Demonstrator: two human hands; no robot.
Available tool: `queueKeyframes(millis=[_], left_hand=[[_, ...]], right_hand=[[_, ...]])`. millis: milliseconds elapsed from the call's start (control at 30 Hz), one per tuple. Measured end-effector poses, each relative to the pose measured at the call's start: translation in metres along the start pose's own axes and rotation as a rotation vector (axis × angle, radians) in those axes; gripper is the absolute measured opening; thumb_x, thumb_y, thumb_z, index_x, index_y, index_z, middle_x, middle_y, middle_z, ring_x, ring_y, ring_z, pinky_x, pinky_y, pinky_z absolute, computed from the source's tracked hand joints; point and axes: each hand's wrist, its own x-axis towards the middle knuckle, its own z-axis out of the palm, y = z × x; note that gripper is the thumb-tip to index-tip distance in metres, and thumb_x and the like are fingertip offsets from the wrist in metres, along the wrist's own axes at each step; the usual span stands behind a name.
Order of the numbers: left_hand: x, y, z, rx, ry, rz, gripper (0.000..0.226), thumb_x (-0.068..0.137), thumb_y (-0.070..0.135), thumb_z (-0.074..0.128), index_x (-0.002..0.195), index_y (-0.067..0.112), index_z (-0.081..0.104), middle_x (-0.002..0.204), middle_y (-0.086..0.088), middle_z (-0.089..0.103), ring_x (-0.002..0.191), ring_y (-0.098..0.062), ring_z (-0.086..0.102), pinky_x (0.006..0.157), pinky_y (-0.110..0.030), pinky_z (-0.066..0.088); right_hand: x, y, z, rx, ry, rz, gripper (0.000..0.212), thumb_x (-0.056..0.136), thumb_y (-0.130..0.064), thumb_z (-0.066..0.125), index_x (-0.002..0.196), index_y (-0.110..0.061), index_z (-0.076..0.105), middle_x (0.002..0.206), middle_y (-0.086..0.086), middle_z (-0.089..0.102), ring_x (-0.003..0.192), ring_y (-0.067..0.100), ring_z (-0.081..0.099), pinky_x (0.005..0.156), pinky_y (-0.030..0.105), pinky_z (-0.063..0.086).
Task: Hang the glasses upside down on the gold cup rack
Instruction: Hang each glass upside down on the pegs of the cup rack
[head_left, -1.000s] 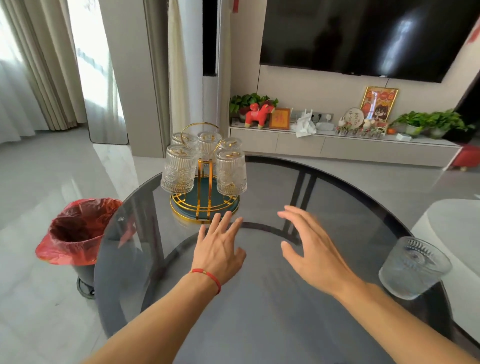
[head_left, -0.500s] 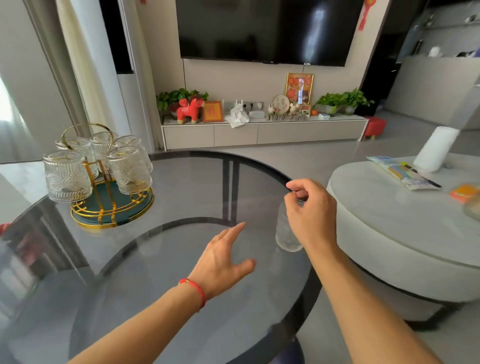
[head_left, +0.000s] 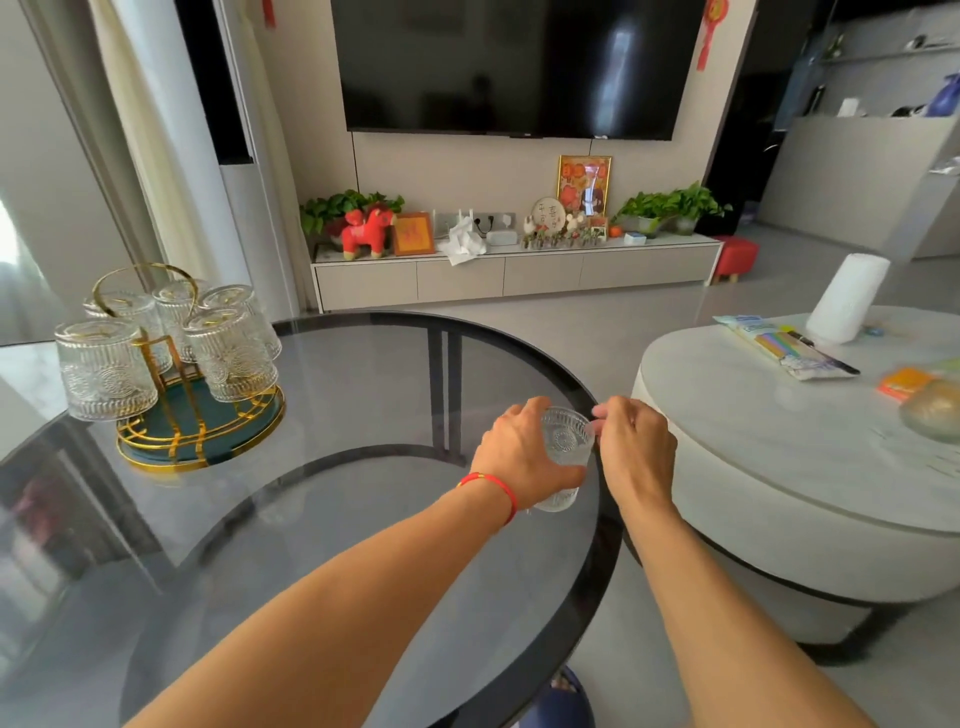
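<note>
A clear embossed glass (head_left: 565, 441) stands upright near the right edge of the round dark glass table (head_left: 332, 509). My left hand (head_left: 524, 460), with a red string at the wrist, wraps around the glass's left side. My right hand (head_left: 636, 447) pinches its rim from the right. The gold cup rack (head_left: 171, 395), with a green base and a loop handle, stands at the table's far left. Several embossed glasses (head_left: 104, 369) hang upside down on it.
A white round side table (head_left: 753, 467) stands close on the right, with a paper roll (head_left: 847, 299), a packet and an orange item on it. A TV console with plants and ornaments lines the far wall. A blue slipper shows at the bottom edge.
My view has swung right, away from the rack. My right hand took the glass by its rim, then my left hand came across and closed around its side.
</note>
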Motion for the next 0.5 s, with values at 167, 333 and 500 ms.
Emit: queueKeyframes(millis=[167,333,500], left_hand=[[-0.025,-0.028,-0.028,-0.043,0.005,0.021,0.090,0.067,0.049,0.087,0.145,0.028,0.047,0.133,0.000,0.062,0.118,-0.023,0.061,0.101,-0.039,0.054],[-0.049,-0.073,-0.073,-0.084,0.095,-0.062,0.087,0.063,0.048,0.090,0.140,0.028,0.055,0.126,0.005,0.067,0.111,-0.015,0.064,0.096,-0.029,0.053],[-0.077,-0.127,-0.117,-0.496,0.276,-0.286,0.087,0.051,0.053,0.095,0.128,0.029,0.060,0.116,0.005,0.069,0.101,-0.012,0.071,0.084,-0.033,0.062]], right_hand=[[-0.005,-0.001,0.012,-0.067,-0.205,-0.060,0.026,0.092,-0.024,0.053,0.083,-0.017,0.076,0.082,0.001,0.078,0.080,0.020,0.072,0.073,0.037,0.058],[-0.023,-0.013,0.045,-0.041,-0.419,-0.058,0.020,0.090,-0.018,0.060,0.081,-0.014,0.077,0.076,0.002,0.079,0.064,0.015,0.072,0.067,0.036,0.059],[-0.058,-0.038,0.096,0.180,-0.755,0.076,0.025,0.099,-0.022,0.059,0.104,-0.002,0.074,0.096,0.019,0.075,0.075,0.024,0.071,0.074,0.044,0.062]])
